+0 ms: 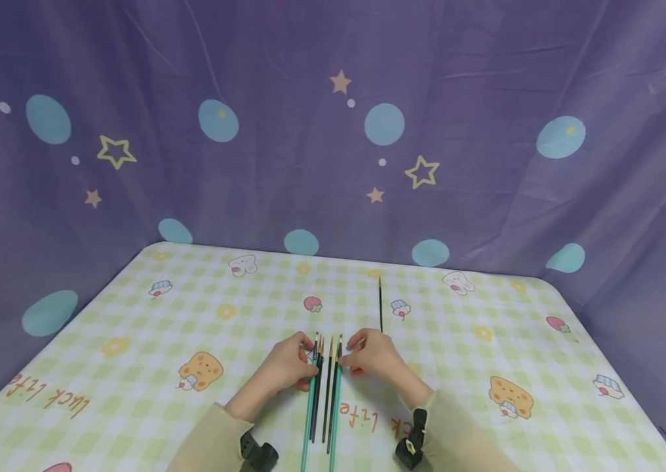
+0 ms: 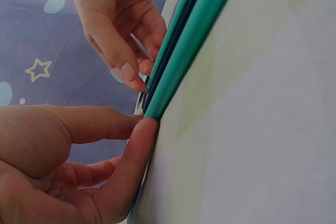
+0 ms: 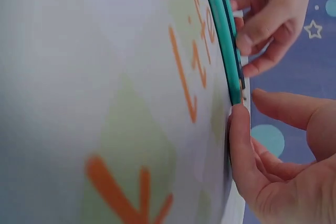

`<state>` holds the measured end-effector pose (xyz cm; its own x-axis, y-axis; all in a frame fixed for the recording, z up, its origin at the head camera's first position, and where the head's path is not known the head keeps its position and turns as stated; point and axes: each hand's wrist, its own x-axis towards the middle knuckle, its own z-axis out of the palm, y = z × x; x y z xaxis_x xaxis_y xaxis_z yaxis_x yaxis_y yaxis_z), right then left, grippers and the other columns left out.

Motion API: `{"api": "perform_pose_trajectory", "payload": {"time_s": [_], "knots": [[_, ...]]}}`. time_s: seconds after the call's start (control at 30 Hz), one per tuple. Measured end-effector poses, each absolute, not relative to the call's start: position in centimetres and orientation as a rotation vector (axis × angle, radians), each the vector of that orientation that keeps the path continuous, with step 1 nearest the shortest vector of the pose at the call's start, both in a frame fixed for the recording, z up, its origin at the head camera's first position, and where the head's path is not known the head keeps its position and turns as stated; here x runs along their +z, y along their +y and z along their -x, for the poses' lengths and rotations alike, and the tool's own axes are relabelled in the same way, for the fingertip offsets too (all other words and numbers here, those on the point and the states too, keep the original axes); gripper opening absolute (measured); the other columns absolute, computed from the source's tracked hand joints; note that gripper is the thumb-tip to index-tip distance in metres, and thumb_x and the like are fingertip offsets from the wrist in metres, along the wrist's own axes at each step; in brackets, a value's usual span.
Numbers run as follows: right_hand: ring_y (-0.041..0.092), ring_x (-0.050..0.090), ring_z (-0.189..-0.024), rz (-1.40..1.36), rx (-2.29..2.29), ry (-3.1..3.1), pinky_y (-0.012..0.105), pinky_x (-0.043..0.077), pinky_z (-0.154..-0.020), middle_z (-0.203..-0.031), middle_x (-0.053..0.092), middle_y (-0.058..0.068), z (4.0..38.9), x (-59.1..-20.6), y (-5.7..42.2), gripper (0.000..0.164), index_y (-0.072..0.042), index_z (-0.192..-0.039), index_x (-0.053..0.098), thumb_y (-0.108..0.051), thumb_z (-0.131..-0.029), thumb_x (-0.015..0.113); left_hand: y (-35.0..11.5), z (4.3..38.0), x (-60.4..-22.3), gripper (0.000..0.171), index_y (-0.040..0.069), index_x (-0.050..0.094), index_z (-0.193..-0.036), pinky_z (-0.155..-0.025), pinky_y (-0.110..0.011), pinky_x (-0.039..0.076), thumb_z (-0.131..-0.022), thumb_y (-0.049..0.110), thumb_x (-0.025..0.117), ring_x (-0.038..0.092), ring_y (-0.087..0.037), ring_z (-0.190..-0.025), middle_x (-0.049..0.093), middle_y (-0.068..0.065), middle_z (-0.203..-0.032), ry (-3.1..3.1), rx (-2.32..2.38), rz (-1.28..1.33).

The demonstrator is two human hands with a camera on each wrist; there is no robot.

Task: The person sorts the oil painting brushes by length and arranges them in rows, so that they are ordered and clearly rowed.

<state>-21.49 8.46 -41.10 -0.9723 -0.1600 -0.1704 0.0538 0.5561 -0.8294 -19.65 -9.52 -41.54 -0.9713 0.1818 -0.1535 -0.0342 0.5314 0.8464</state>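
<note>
Two small groups of slim paintbrushes lie side by side on the table, bristles pointing away. A teal-handled paintbrush [image 1: 307, 419] edges the left group beside black-handled paintbrushes [image 1: 316, 410]. On the right, another teal paintbrush [image 1: 334, 419] flanks black ones [image 1: 326, 406]. My left hand [image 1: 288, 360] pinches the left group near its ferrules; the thumb and a finger meet at the teal handle [image 2: 197, 35] in the left wrist view. Beside the right group, my right hand [image 1: 374, 353] touches the teal handle [image 3: 223, 35] with one fingertip, its other fingers loosely bent.
A single black paintbrush [image 1: 380, 305] lies farther back, just beyond the right hand. The table [image 1: 132, 367] wears a green-and-white checked cloth with cartoon prints. Behind it hangs a purple curtain [image 1: 297, 177] with stars and blue spots.
</note>
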Motion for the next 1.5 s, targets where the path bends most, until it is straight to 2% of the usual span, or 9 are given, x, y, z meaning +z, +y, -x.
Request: {"api": "perform_pose_trajectory", "payload": {"time_s": [0.27,0.6,0.83,1.5], "knots": [[0.013,0.056,-0.046,0.179,-1.345,2.607,0.025,0.050,-0.044,-0.063,0.057,0.004,20.3,-41.2,7.6,0.037,0.000,-0.093,0.054,-0.013,-0.068,0.078,-9.5,19.6,-41.5,0.034,-0.002,0.049,-0.104,-0.042,-0.026,0.052,-0.074,-0.003,0.066,0.053,-0.014,-0.045,0.047,-0.008,-0.072,2.542,1.426,-0.126],[0.012,0.057,-0.045,0.206,-1.350,2.603,0.024,0.050,-0.045,-0.062,0.057,0.003,20.0,-41.1,7.4,0.036,0.002,-0.094,0.054,-0.006,-0.067,0.076,-9.6,19.5,-41.5,0.034,-0.002,0.049,-0.103,-0.042,-0.026,0.052,-0.074,-0.003,0.066,0.053,-0.014,-0.044,0.047,-0.008,-0.071,2.548,1.416,-0.120],[0.016,0.059,-0.047,0.128,-1.399,2.543,0.025,0.053,-0.046,-0.065,0.056,0.007,19.6,-41.3,7.2,0.036,0.003,-0.095,0.052,0.003,-0.065,0.073,-9.5,19.3,-41.8,0.034,-0.002,0.048,-0.104,-0.043,-0.026,0.052,-0.075,-0.003,0.065,0.053,-0.014,-0.045,0.047,-0.009,-0.072,2.520,1.440,-0.119],[0.015,0.058,-0.045,0.041,-1.398,2.587,0.024,0.053,-0.044,-0.071,0.052,0.008,19.9,-41.1,6.7,0.036,0.003,-0.093,0.052,0.006,-0.061,0.069,-9.6,19.7,-41.5,0.033,-0.002,0.048,-0.103,-0.041,-0.027,0.052,-0.074,-0.003,0.064,0.053,-0.014,-0.042,0.047,-0.008,-0.070,2.526,1.442,-0.131]]}}
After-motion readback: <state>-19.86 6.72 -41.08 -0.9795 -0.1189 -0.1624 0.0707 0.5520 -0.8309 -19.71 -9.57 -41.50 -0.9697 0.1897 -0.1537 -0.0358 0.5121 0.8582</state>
